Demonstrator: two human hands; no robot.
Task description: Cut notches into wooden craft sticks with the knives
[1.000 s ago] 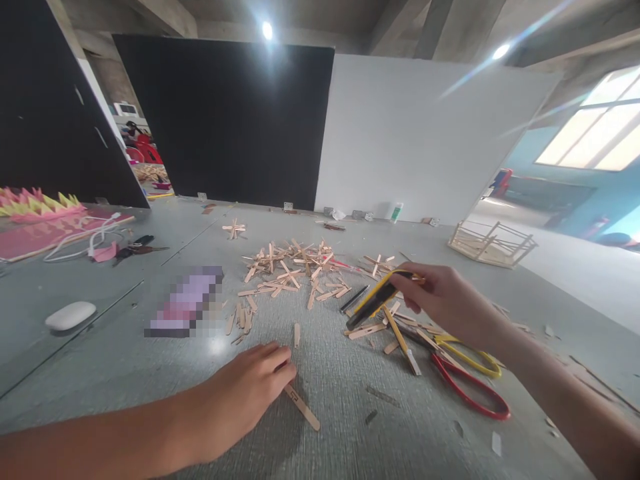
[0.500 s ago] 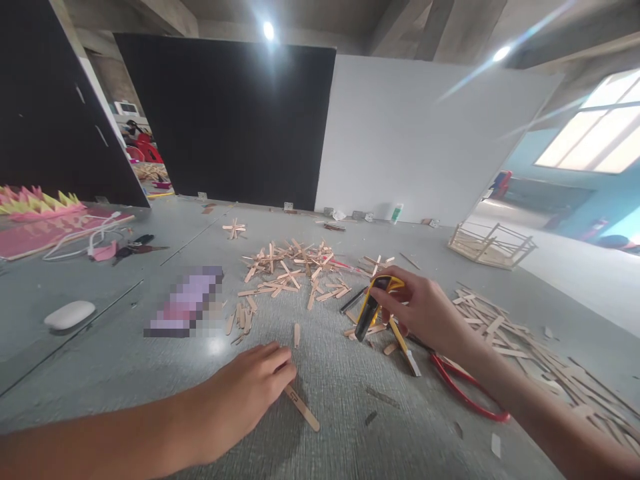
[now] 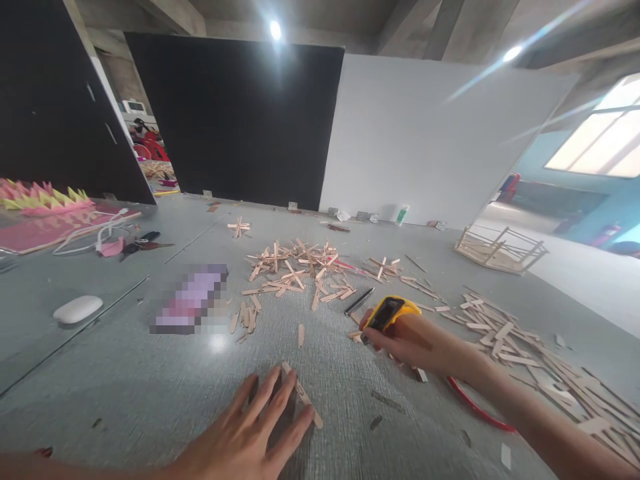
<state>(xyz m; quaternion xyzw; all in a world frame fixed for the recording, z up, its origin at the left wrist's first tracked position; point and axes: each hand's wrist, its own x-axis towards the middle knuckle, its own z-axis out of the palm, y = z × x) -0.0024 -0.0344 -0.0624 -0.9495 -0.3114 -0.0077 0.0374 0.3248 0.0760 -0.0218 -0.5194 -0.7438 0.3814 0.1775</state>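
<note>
A wooden stick (image 3: pixel 302 393) with dark markings lies slanted on the grey table (image 3: pixel 200 413). Over its left side my left hand (image 3: pixel 260 420) is spread palm down, its fingertips touching or very close to the stick. My right hand (image 3: pixel 400 340) is closed around a yellow and black tool (image 3: pixel 393 312), held just above the table. A short wooden piece (image 3: pixel 301 335) lies behind the marked stick. Behind my right hand is a black pen-like object (image 3: pixel 359 301). The end of another tool (image 3: pixel 421 375) shows beneath my right wrist.
Small wooden sticks (image 3: pixel 300 263) are heaped mid-table, and longer strips (image 3: pixel 520 347) at the right. A red loop handle (image 3: pixel 480 410) lies under my right forearm. At the left are a blurred flat object (image 3: pixel 193 300) and a white oval case (image 3: pixel 79 309). A stick frame (image 3: pixel 500 252) stands back right.
My left hand's fingers have spread, and the marked stick now lies more exposed beside them. My right hand has turned and lowered the yellow and black tool. The view has shifted slightly.
</note>
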